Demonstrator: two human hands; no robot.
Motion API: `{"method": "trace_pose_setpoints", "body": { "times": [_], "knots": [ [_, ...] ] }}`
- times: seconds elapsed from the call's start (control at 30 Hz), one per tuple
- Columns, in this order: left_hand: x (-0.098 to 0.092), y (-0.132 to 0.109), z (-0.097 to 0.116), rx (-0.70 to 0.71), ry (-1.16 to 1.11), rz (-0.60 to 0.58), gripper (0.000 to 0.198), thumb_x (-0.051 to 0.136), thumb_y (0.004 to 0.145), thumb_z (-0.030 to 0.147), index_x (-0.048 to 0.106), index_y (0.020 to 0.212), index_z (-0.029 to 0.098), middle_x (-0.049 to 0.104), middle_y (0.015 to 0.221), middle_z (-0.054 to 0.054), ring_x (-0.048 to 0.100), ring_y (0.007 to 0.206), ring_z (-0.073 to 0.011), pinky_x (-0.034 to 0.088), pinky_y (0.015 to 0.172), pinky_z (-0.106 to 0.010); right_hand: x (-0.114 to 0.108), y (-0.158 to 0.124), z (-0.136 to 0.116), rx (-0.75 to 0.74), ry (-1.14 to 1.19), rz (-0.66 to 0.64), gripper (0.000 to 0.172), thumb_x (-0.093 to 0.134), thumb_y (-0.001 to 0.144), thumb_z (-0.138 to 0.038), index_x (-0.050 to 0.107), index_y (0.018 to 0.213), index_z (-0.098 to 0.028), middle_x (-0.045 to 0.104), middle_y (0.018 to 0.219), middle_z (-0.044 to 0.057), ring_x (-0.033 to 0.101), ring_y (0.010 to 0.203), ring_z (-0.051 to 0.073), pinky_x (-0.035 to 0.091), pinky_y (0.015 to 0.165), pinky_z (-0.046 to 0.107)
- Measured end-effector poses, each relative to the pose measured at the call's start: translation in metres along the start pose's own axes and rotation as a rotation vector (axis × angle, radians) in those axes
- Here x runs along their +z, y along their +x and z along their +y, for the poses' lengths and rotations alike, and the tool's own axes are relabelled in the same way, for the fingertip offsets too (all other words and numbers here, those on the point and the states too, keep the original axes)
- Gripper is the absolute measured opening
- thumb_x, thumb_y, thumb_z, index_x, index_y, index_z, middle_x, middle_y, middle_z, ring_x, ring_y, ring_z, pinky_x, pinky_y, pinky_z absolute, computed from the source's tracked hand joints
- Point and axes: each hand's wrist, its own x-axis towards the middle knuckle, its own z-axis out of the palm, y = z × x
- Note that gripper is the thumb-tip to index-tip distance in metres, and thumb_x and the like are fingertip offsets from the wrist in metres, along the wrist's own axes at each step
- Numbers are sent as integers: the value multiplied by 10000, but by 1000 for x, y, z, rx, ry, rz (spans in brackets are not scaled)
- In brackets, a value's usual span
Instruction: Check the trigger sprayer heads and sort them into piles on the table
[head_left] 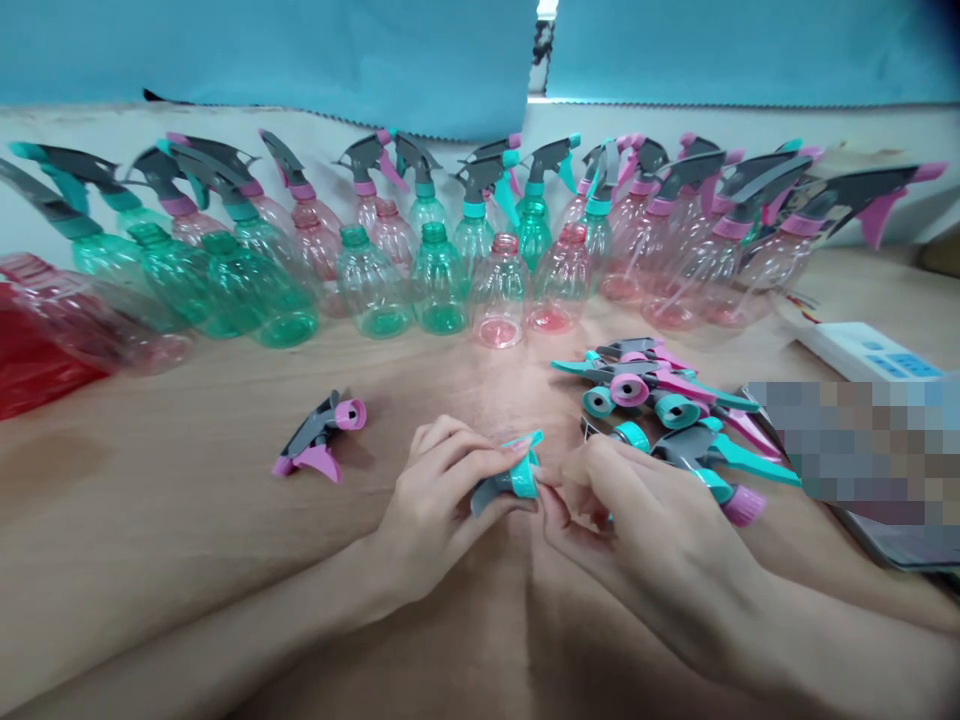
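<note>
My left hand (442, 480) is closed around a grey and teal trigger spray head (523, 478), its teal collar turned toward the right. At that collar's opening, the fingertips of my right hand (622, 495) are pinched together. Whatever they may hold is hidden or too small to make out. A grey and pink spray head (319, 440) lies alone on the table, left of my left hand. Just beyond my right hand is a pile of pink, teal and grey spray heads (630, 390), partly covered by that hand.
Clear green bottles (442, 290) and pink bottles (500, 300) line the back of the wooden table (420, 395), several with spray heads fitted, several open-necked. A red bag (37, 350) lies at left. A white box (870, 350) and a blurred-out flat object (862, 450) are at right.
</note>
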Motion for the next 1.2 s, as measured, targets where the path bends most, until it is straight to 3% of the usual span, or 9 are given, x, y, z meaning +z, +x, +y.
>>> {"method": "trace_pose_setpoints", "body": {
  "times": [0.17,0.33,0.6,0.73,0.93,1.2],
  "knots": [
    [1,-1,0,-49,-38,7,238,533,908,384,596,1009,178,640,839,-60,550,792,-202,452,705,-355,-2,0,3,29,-41,8,303,497,750,-47,272,690,-240,409,552,-69,371,434,83,279,427,232],
    [-1,-3,1,-60,-73,5,173,612,873,287,569,1020,208,658,886,-43,559,828,-196,470,732,-350,-17,11,17,223,-34,29,304,568,767,-118,298,723,-251,534,585,-58,515,473,108,341,424,226],
    [0,-1,5,-230,-122,14,475,624,855,193,444,1294,204,602,931,-37,576,840,-164,501,707,-276,-37,25,25,420,388,-115,277,615,760,-267,344,704,-256,658,717,-33,544,471,109,445,406,234],
    [1,0,5,-176,-105,-4,402,624,846,158,524,1234,189,616,956,-57,574,856,-172,498,724,-291,-38,25,21,464,603,-222,268,628,776,-256,365,723,-250,656,750,-37,537,485,91,443,414,214],
    [0,1,4,-120,-179,3,330,631,832,139,569,1155,162,640,944,-68,597,843,-172,508,709,-287,-25,22,18,423,680,-325,168,605,792,-175,448,761,-224,579,716,-60,526,515,56,440,453,166],
    [1,1,5,-110,-194,-21,320,622,827,123,568,1141,154,656,964,-79,606,849,-172,513,720,-299,-31,23,16,115,296,-169,128,585,761,-76,517,750,-184,572,623,-77,511,483,23,391,462,118]
  ]
}}
